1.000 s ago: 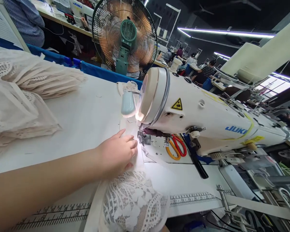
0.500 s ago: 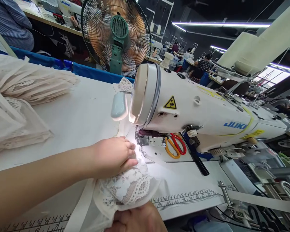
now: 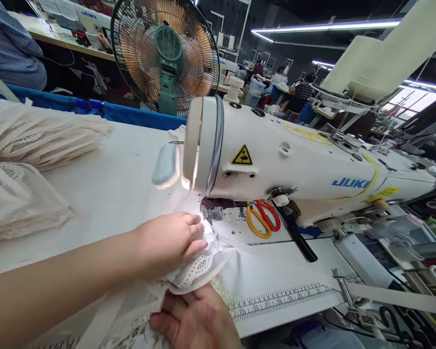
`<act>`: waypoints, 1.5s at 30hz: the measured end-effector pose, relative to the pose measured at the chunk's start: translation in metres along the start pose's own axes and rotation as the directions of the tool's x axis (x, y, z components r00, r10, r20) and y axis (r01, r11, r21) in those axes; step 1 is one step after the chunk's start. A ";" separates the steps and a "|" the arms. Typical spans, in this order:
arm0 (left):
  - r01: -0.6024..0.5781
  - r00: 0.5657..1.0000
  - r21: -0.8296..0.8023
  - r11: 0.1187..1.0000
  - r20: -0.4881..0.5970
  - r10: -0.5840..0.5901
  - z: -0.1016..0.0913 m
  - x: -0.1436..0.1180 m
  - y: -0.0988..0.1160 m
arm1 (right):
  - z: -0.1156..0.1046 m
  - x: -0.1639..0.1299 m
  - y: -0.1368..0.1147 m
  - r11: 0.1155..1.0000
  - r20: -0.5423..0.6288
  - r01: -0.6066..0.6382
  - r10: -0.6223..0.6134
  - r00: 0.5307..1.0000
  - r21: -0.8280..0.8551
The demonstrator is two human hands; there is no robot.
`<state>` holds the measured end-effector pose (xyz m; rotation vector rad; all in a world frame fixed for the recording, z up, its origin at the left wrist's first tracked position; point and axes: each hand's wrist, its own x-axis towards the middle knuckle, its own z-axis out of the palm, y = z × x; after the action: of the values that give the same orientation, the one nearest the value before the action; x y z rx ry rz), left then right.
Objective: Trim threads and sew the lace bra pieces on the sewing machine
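Note:
White lace-trimmed fabric [image 3: 199, 264] runs under the needle area of a JUKI sewing machine [image 3: 269, 155]. My left hand [image 3: 174, 240] lies palm down on the fabric just before the presser foot, fingers flat and thumb apart. Below it, my right hand [image 3: 203, 315] is turned partly palm up, with its fingers under the fabric's edge and its thumb against the gathered lace. The fingertips are partly covered by the cloth. More lace and a pale strip hang down at the bottom of the view. The needle itself is hard to make out.
Scissors with orange and red handles [image 3: 263, 219] lie under the machine arm. A pile of cream fabric pieces [image 3: 39, 140] rests at the left. A ruler tape [image 3: 276, 300] runs along the table's front edge. Behind stands a large fan [image 3: 169, 58]; other people sit farther off.
The lace has bunched closer to the needle and its edge has shifted. My right hand has turned to show more of its palm and thumb. My left hand stays nearly in place; the view has shifted slightly.

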<state>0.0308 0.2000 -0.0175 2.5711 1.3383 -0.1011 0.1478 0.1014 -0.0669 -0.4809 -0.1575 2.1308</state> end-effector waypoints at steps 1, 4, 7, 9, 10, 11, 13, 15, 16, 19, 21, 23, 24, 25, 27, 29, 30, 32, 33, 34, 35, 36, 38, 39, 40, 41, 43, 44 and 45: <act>0.024 0.999 -0.001 1.000 0.037 -0.024 0.001 0.000 0.001 | -0.001 0.001 0.000 1.000 -0.014 -0.009 0.009 1.000 0.001; 0.048 0.997 0.001 0.999 0.055 -0.048 0.006 -0.001 0.004 | -0.003 0.001 0.000 1.000 -0.001 -0.003 0.003 1.000 -0.001; 0.021 0.999 0.039 0.999 0.025 -0.022 0.008 -0.002 0.004 | -0.003 0.000 0.000 0.999 0.026 0.003 -0.002 1.000 -0.037; -0.001 1.000 0.080 0.997 0.013 0.000 0.007 -0.002 0.004 | -0.003 0.000 0.001 0.998 0.041 0.004 -0.001 0.999 -0.061; -0.004 1.000 0.097 0.995 0.009 0.003 0.005 -0.002 0.005 | -0.003 0.000 0.001 0.998 0.050 0.006 -0.002 0.999 -0.066; 0.004 1.000 0.112 0.994 0.008 -0.005 0.003 -0.001 0.005 | -0.003 0.001 0.002 0.998 0.059 0.010 -0.006 0.998 -0.064; 0.044 0.999 0.139 0.989 0.018 -0.047 0.000 0.001 0.005 | -0.002 0.001 0.002 0.999 0.077 0.023 -0.019 0.997 -0.041; 0.077 0.995 0.171 0.982 0.044 -0.086 -0.002 0.003 0.005 | 0.000 0.001 0.002 0.999 0.084 0.033 -0.032 0.996 -0.019; 0.083 0.994 0.188 0.979 0.056 -0.095 -0.002 0.004 0.004 | 0.001 0.001 0.002 0.999 0.084 0.038 -0.036 0.996 -0.020; 0.073 0.992 0.229 0.971 0.087 -0.095 0.000 0.005 0.002 | 0.003 0.002 0.001 0.998 0.081 0.040 -0.036 0.996 -0.051; 0.064 0.989 0.257 0.964 0.112 -0.095 0.001 0.006 -0.001 | 0.001 0.003 0.002 0.997 0.078 0.043 -0.039 0.996 -0.062; 0.043 0.987 0.283 0.958 0.137 -0.085 -0.001 0.007 -0.005 | -0.003 0.002 0.005 0.996 0.067 0.044 -0.039 0.997 -0.075; 0.029 0.986 0.290 0.957 0.146 -0.074 -0.002 0.008 -0.008 | -0.006 0.000 0.006 0.994 0.058 0.044 -0.039 0.998 -0.096; 0.013 0.986 0.294 0.956 0.153 -0.061 -0.004 0.009 -0.011 | -0.009 -0.002 0.006 0.990 0.055 0.047 -0.040 0.998 -0.134; -0.008 0.985 0.299 0.954 0.166 -0.044 -0.007 0.011 -0.016 | -0.013 -0.010 0.001 0.955 0.097 0.071 -0.045 0.994 -0.289; -0.021 0.987 0.312 0.950 0.157 -0.029 -0.008 0.011 -0.021 | -0.015 -0.019 -0.014 0.812 0.179 0.153 -0.061 0.982 -0.563; -0.036 0.989 0.317 0.948 0.145 -0.011 -0.006 0.010 -0.022 | -0.015 -0.022 -0.025 0.663 0.228 0.217 -0.071 0.971 -0.717; -0.104 0.991 0.312 0.944 0.108 0.074 0.000 0.005 -0.021 | -0.012 -0.023 -0.052 0.138 0.332 0.353 -0.157 0.930 -0.925; -0.164 0.986 0.302 0.939 0.081 0.146 0.004 0.001 -0.019 | -0.010 -0.021 -0.065 -0.146 0.394 0.372 -0.173 0.903 -0.917; -0.215 0.976 0.291 0.932 0.042 0.212 0.010 -0.003 -0.015 | -0.009 -0.017 -0.077 -0.379 0.447 0.356 -0.186 0.875 -0.854; -0.269 0.959 0.282 0.921 -0.005 0.282 0.017 -0.008 -0.011 | -0.008 -0.012 -0.087 -0.562 0.493 0.320 -0.183 0.851 -0.763; -0.309 0.940 0.276 0.910 -0.059 0.337 0.023 -0.013 -0.006 | -0.007 -0.007 -0.094 -0.684 0.506 0.281 -0.149 0.849 -0.673; -0.347 0.903 0.264 0.900 -0.163 0.397 0.036 -0.024 0.003 | -0.008 0.002 -0.102 -0.818 0.473 0.229 -0.060 0.879 -0.528; -0.342 0.894 0.253 0.905 -0.210 0.396 0.041 -0.029 0.007 | -0.008 0.004 -0.103 -0.847 0.434 0.223 -0.010 0.901 -0.482; -0.332 0.886 0.242 0.912 -0.253 0.390 0.045 -0.033 0.010 | -0.009 0.006 -0.103 -0.863 0.397 0.223 0.029 0.918 -0.453; -0.324 0.878 0.227 0.919 -0.289 0.381 0.048 -0.036 0.012 | -0.010 0.005 -0.101 -0.870 0.365 0.225 0.056 0.929 -0.438; -0.313 0.870 0.188 0.931 -0.337 0.361 0.050 -0.039 0.011 | -0.013 0.003 -0.098 -0.867 0.330 0.229 0.081 0.940 -0.442; -0.324 0.866 0.171 0.931 -0.342 0.364 0.050 -0.038 0.009 | -0.014 0.001 -0.097 -0.862 0.323 0.230 0.082 0.943 -0.453; -0.343 0.863 0.154 0.926 -0.337 0.376 0.049 -0.037 0.005 | -0.014 0.000 -0.097 -0.856 0.321 0.230 0.080 0.944 -0.464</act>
<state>0.0159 0.1554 -0.0579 2.9717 0.9367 0.4088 0.2278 0.1554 -0.0519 -1.2344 -2.7524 0.3320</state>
